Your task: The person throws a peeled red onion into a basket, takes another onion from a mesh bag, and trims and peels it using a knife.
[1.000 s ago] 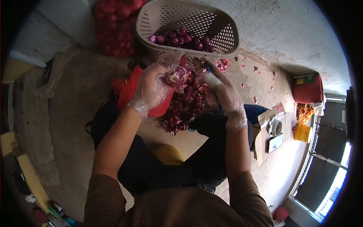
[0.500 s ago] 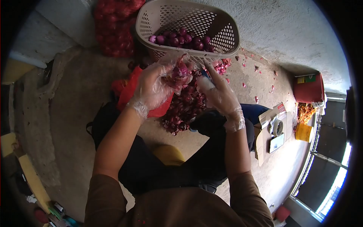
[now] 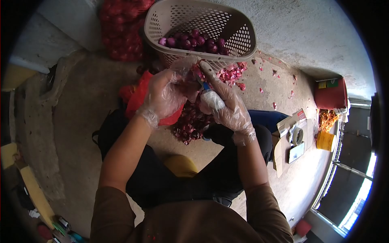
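Observation:
My left hand [image 3: 164, 93], in a clear plastic glove, is closed around a red onion [image 3: 189, 86] that its fingers and the glove partly cover. In my gloved right hand [image 3: 229, 105] is a small knife [image 3: 206, 86] with a blue part near the blade and a white-wrapped handle. The right thumb reaches over the onion, and the blade is against or very close to it. Below both hands lies a heap of dark red onion skins [image 3: 190, 123]. Just beyond them stands a beige perforated basket [image 3: 250, 46] containing several peeled purple onions [image 3: 194, 41].
A red mesh sack of onions [image 3: 121, 34] leans by the wall at the back left. Red plastic [image 3: 135, 99] lies left of the skins. To the right are flattened cardboard [image 3: 278, 156] with a tape roll [image 3: 298, 136], a red bin [image 3: 330, 97] and a yellow container [image 3: 325, 141].
My right hand has moved left and slightly inward, bringing the knife to the onion. The right thumb now lies over the onion. My left hand has stayed nearly still.

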Motion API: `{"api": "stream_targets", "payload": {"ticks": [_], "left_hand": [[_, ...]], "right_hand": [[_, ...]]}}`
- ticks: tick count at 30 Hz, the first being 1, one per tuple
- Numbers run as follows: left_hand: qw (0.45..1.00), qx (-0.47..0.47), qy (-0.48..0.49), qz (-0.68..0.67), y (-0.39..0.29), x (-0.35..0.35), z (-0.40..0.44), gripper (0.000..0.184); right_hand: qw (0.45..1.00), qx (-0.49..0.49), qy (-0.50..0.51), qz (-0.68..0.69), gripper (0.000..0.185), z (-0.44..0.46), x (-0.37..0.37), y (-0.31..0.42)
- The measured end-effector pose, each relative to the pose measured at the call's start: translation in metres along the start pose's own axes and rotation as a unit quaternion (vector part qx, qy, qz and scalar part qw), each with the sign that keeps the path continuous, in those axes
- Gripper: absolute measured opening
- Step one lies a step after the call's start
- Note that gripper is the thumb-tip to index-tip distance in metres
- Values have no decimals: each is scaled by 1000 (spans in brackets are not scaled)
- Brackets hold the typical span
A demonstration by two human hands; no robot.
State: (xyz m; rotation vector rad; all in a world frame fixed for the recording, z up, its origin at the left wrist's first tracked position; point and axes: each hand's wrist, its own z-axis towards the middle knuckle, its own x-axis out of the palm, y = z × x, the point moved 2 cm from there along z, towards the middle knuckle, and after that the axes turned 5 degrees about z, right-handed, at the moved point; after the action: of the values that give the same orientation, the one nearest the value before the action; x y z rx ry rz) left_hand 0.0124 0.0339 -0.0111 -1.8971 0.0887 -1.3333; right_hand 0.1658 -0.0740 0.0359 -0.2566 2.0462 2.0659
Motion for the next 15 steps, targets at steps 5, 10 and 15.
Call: {"api": "stream_targets", "payload": {"ticks": [5, 10, 15], "left_hand": [[999, -36, -8, -25, 3, -10, -2, 61], [995, -20, 29, -92, 7, -14, -3, 61], [995, -33, -2, -97, 9, -13, -5, 60]], "right_hand": [[999, 1, 2, 36, 66, 1, -1, 4], [996, -76, -27, -24, 66, 4, 2, -4], [999, -9, 7, 46, 60, -1, 3, 3]]}}
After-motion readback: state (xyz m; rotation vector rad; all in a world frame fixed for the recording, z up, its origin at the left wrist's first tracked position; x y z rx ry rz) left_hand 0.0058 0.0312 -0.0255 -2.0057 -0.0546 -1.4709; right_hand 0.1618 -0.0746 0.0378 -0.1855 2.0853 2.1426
